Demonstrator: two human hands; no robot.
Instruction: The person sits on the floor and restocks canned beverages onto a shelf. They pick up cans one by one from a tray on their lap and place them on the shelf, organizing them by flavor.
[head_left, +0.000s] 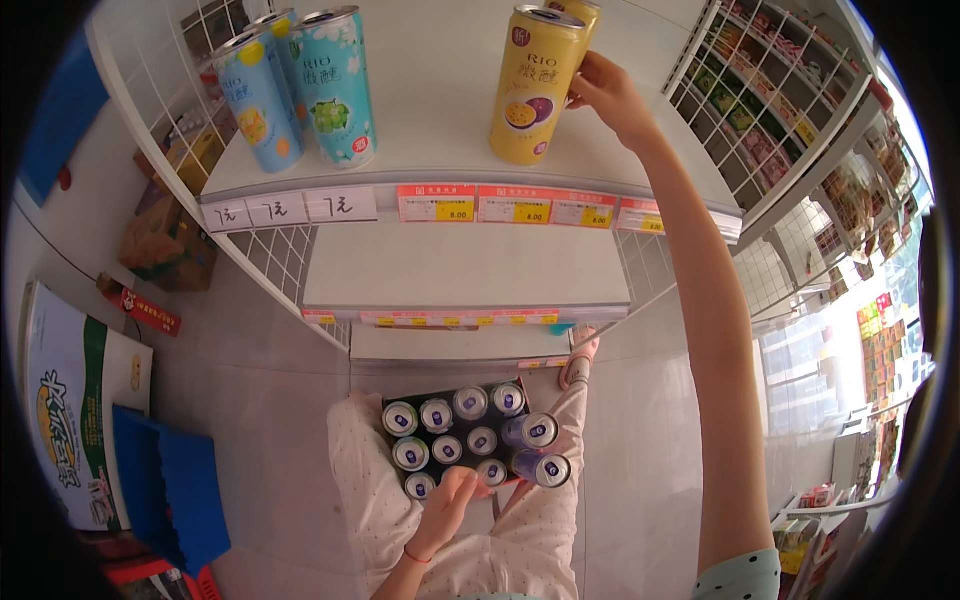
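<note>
My right hand (611, 97) reaches across the top shelf (435, 127). Its fingertips are at the right side of a yellow RIO can (534, 90) with passion fruit artwork, partly hidden behind it. Another yellow can (589, 19) stands behind. On the left of the shelf are a turquoise can (335, 90) with green grapes and a light blue can (262, 105), with one more behind them. My left hand (448, 501), fingers partly curled, is at the near edge of a carton of upright cans (446, 450) between my legs. Two purple cans (531, 431) lean outward at its right.
Price labels (517, 206) line the shelf's front edge. Lower shelves (465, 266) sit beneath, with white wire side grids (142, 97). On the left are a blue bin (169, 487), a printed white box (75, 405) and cardboard boxes (169, 240). Stocked racks (757, 82) stand right.
</note>
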